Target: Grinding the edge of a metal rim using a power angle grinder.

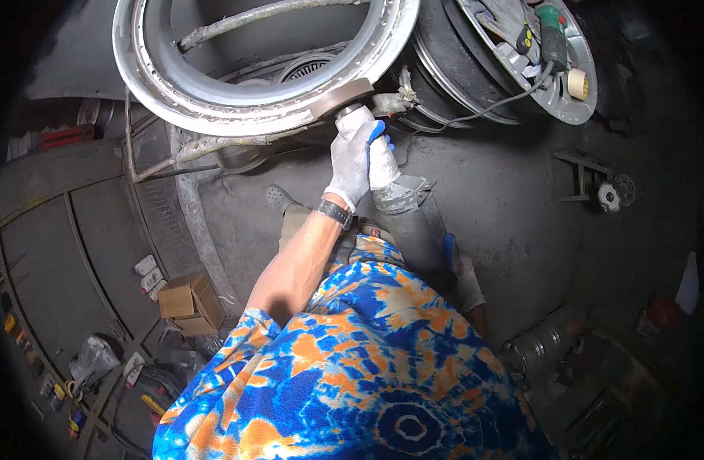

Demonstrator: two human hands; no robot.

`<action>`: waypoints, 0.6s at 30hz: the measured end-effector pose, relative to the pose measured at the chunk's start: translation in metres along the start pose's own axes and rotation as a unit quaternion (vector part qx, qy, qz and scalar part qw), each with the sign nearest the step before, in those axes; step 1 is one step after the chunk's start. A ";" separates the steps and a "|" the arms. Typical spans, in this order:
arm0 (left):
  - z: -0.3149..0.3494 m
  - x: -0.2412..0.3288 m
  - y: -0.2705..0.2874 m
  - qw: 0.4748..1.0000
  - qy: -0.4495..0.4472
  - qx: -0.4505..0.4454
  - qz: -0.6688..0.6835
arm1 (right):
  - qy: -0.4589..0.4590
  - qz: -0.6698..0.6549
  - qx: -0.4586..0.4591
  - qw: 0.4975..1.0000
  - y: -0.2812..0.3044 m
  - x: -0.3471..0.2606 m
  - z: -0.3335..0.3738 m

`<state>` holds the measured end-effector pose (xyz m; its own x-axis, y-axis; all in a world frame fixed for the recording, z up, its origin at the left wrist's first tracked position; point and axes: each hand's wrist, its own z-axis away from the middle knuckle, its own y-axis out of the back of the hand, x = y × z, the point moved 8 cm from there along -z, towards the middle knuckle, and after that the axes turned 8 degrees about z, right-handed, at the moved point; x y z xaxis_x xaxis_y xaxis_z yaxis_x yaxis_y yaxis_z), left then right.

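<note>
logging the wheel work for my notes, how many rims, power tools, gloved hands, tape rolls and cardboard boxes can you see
wheel rims: 2 (silver rim being worked, rim lying flat as a tray)
power tools: 3 (polisher in the left hand, green tool, angle grinder on the floor)
gloved hands: 2 (left, right hand)
tape rolls: 1
cardboard boxes: 1
total: 9

Grimy concrete floor [513, 192], dim workshop
</note>
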<state>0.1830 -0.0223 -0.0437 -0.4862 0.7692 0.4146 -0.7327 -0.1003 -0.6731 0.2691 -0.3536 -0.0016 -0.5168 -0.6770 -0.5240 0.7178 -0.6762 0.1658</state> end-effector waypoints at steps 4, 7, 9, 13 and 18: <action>0.007 0.008 0.027 0.999 -0.009 0.048 -0.002 | 0.211 0.292 -0.082 0.929 0.008 0.008 -0.014; 0.008 0.012 0.032 0.998 -0.007 0.065 0.004 | 0.183 0.366 -0.086 0.908 0.012 0.016 -0.031; 0.006 0.015 0.029 0.998 -0.006 0.060 0.021 | 0.277 0.532 -0.045 0.799 0.001 -0.008 -0.011; 0.001 0.006 0.005 0.999 0.010 0.033 0.025 | 0.145 0.479 -0.056 0.864 0.006 -0.031 0.007; 0.001 0.003 -0.004 0.999 0.021 0.008 0.027 | 0.207 0.489 -0.034 0.847 0.015 -0.037 0.006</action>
<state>0.1846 -0.0204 -0.0391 -0.5052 0.7878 0.3525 -0.7143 -0.1524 -0.6831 0.2962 -0.3409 0.0251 0.5379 -0.7341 -0.4145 0.7407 0.1767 0.6482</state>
